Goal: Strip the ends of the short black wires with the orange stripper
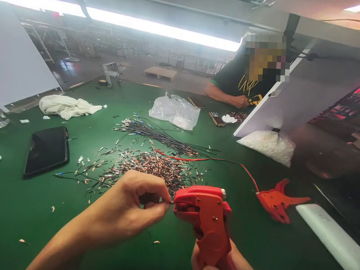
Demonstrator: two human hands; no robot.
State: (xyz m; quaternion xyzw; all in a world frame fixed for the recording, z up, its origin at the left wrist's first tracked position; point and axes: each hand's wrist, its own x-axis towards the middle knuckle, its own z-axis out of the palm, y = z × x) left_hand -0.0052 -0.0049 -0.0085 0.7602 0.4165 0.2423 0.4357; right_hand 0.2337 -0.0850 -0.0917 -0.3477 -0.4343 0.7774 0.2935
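My left hand (pixel 135 202) pinches a thin black wire (pixel 171 203) between thumb and forefinger. The wire's end meets the jaws of a red wire stripper (pixel 209 220), and most of its length is hidden by my hand. Wrapped round the stripper's handles at the bottom is my right hand (pixel 237 263). Just behind my left hand lies a heap of cut wire ends (pixel 154 167), black with bare copper tips. A bundle of long black wires (pixel 159 136) rests beyond the heap, some tipped blue.
A second red wire stripper (pixel 275 201) with a red cord lies right. A black phone (pixel 48 151) is left, near a white cloth (pixel 68 107). Plastic bags (pixel 175 111) sit further back. Behind a white partition (pixel 277 87), another person (pixel 229 89) works across the green table (pixel 110 90).
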